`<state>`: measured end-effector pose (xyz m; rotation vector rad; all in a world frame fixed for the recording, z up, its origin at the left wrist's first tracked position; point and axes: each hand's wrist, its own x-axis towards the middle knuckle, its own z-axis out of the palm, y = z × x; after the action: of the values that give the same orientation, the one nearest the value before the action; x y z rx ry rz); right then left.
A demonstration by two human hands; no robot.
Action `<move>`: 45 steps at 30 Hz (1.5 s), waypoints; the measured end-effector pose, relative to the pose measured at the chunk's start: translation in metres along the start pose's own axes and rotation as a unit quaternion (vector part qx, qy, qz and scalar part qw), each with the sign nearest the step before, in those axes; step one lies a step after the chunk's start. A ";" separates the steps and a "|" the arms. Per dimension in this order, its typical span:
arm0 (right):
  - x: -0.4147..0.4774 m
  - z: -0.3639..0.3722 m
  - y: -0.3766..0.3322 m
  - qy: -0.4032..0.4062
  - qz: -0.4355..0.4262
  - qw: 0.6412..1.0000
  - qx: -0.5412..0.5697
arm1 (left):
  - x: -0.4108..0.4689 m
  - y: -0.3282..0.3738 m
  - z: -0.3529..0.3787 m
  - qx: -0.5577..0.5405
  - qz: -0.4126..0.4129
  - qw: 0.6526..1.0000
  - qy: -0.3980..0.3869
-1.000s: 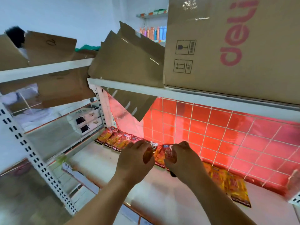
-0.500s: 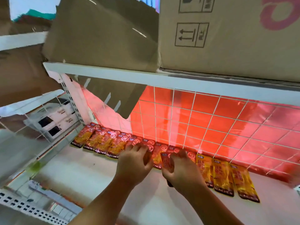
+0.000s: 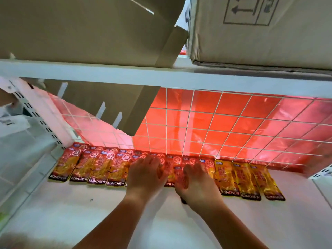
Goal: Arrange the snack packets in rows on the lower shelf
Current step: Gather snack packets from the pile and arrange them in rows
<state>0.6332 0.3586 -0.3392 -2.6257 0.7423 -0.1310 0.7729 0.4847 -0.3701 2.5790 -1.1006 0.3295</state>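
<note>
Both hands are down on the white lower shelf (image 3: 107,212), close together at the row of snack packets along the back. The left hand (image 3: 145,175) lies palm down on the row. Its fingers are loose and rest on top of the packets. The right hand (image 3: 197,184) has its fingers curled round one red packet (image 3: 180,177), which sits between the two hands. The dark end of that packet pokes out under the wrist.

To the left of the left hand, the red packets (image 3: 89,168) lie side by side. Each has the word KONCHEW in white at the near end. To the right of the right hand lie the yellow packets (image 3: 248,178), also marked KONCHEW.

Behind the hands is a wire grid (image 3: 233,123) with red behind it. Above the hands, an upper shelf (image 3: 161,76) carries two cardboard boxes (image 3: 269,33). The right box has a printed mark with arrows.
</note>
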 end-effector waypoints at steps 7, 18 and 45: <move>0.003 0.009 -0.008 -0.010 0.028 0.999 -0.013 | -0.001 -0.011 0.020 -0.025 0.022 0.999 0.042; 0.025 0.019 -0.033 0.005 0.062 0.998 -0.012 | -0.014 -0.032 0.025 -0.042 0.094 0.994 0.044; 0.042 0.014 -0.025 -0.122 -0.005 0.989 -0.084 | -0.014 -0.031 0.024 -0.056 0.086 0.995 0.010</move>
<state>0.6834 0.3613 -0.3423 -2.7364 0.6795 0.2565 0.7881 0.5057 -0.4031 2.3848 -1.2996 0.3228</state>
